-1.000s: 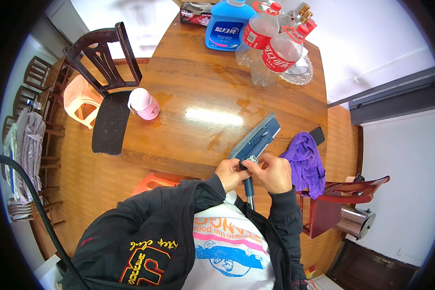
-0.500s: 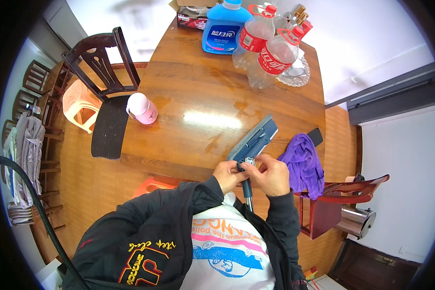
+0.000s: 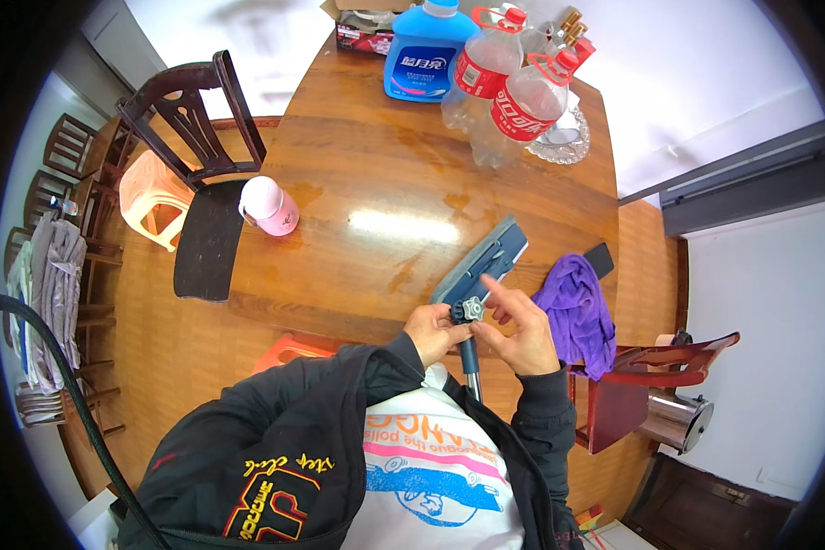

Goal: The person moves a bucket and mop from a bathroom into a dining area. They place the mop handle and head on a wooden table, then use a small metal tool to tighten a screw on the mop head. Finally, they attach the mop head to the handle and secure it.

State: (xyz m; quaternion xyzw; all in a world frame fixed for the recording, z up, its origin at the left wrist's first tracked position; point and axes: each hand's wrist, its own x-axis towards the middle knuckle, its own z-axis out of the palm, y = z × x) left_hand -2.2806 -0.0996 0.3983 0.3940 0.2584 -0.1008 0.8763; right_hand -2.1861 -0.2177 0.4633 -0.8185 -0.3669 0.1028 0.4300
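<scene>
A flat mop (image 3: 486, 260) with a blue head and pale pad lies at the table's near edge, its metal pole (image 3: 471, 376) running back toward my chest. My left hand (image 3: 433, 334) is closed around the joint between head and pole. A grey star-shaped knob (image 3: 473, 310) sits on that joint. Right beside the knob is my right hand (image 3: 522, 337), index finger stretched out and apart from the thumb. The thumb is close to the joint; whether it touches is unclear.
On the wooden table (image 3: 357, 275) stand a pink flask (image 3: 270, 209), a blue jug (image 3: 422, 64) and two large plastic bottles (image 3: 522, 105). A purple cloth (image 3: 575, 312) hangs over the right edge by a dark phone (image 3: 599, 260). Chairs stand left (image 3: 213, 234) and right (image 3: 632, 394).
My right fingers have come off the knob and spread, the index finger lifting away, so the knob shows more fully. The left hand keeps its hold on the mop.
</scene>
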